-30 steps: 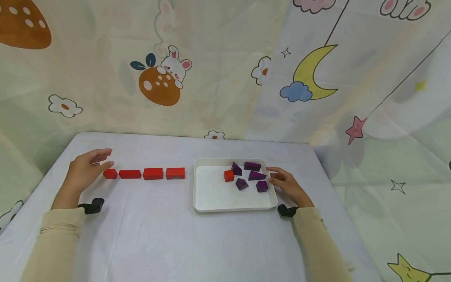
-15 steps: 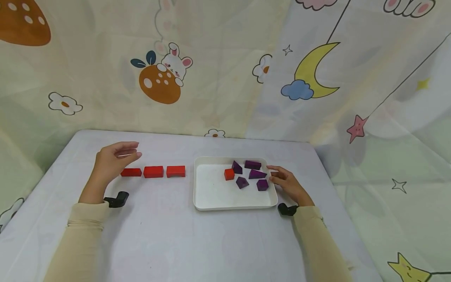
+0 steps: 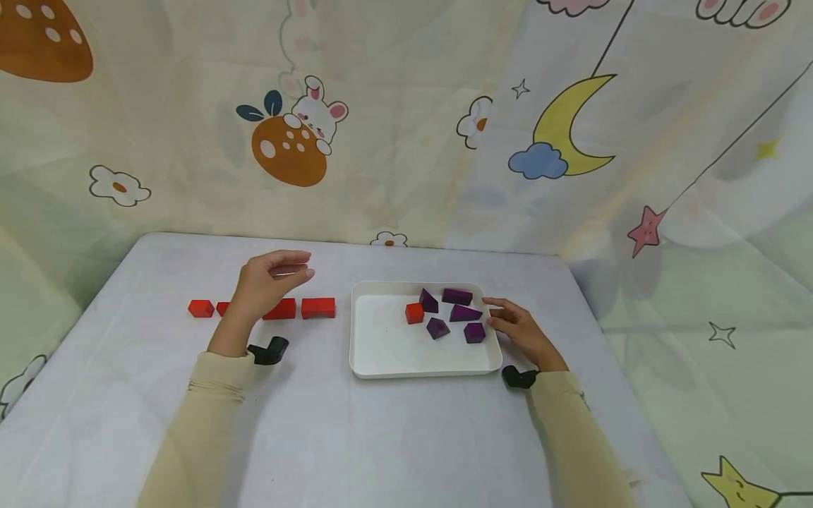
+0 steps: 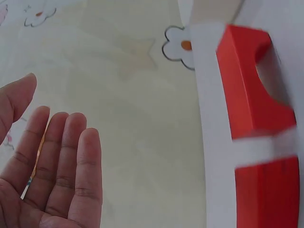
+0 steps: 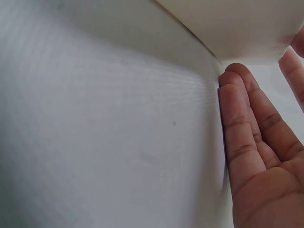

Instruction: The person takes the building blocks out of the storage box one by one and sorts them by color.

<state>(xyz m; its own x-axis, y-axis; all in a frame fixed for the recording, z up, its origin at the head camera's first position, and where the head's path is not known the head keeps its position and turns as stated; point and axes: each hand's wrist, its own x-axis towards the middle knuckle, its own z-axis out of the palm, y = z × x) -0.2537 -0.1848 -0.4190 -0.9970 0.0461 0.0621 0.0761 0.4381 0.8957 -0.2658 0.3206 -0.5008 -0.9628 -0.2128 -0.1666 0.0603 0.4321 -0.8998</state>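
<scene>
My left hand [image 3: 267,286] hovers above a row of several red blocks, its fingers extended and nothing in its grasp. The left wrist view shows its bare palm [image 4: 57,185], apart from a red block with a curved notch [image 4: 242,90] and a red block [image 4: 268,194] beside it. A red block [image 3: 201,308] marks the row's left end; the forearm partly covers the ones in the middle. My right hand [image 3: 521,331] touches the right edge of a white tray [image 3: 381,353], fairly straight fingers [image 5: 237,137] along its outer wall. In the tray lies a red cube [image 3: 415,313].
Several purple blocks, among them a wedge-like one [image 3: 466,313] and a long one [image 3: 457,296], lie in the tray's right half. A white cloth covers the table [image 3: 356,437]. A printed curtain [image 3: 394,141] hangs behind the table's back edge.
My left hand has moved right from the row's left end to above its middle, uncovering the leftmost red block. The right hand stays at the tray's edge.
</scene>
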